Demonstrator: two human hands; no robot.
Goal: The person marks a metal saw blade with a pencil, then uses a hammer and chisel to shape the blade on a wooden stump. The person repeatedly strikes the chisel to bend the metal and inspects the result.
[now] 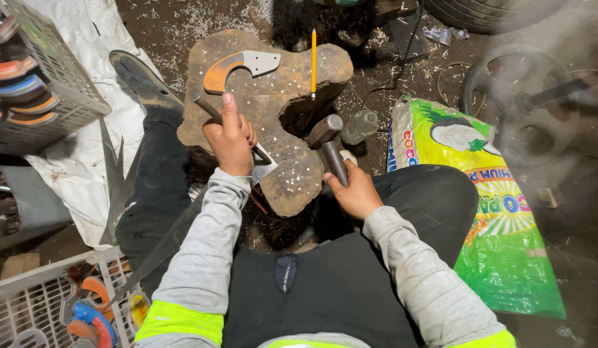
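Work is seen under way on a worn, rust-brown wooden chopping block (273, 96), pocked with pale nail marks, which is wedged between the seated person's legs. A thin dark metal blade blank (260, 164), with a pale pointed end, is held down flat on the block's near part by the left hand (229, 138); the fingers are closed around its dark shaft and the thumb is stretched forward along it. The right hand (354, 190) is wrapped shut around the dark wooden handle of a hammer (334, 161), whose head cannot be made out clearly beside the block's right edge; the tool is held low, not raised. One curved knife with an orange-brown wooden handle and grey steel blade (238, 66) lies finished-looking at the far side of the block, well apart from the piece in hand. A yellow pencil (314, 61) lies near it on the block. White plastic crates (51, 96) at the left and lower left are seen holding many coloured curved handles, so a good stock appears still unassembled. Judged from this, one piece is done, the held blade carries no handle yet, and most of the batch seems left. A green and yellow printed sack (499, 212) lies to the right on shaving-strewn ground.
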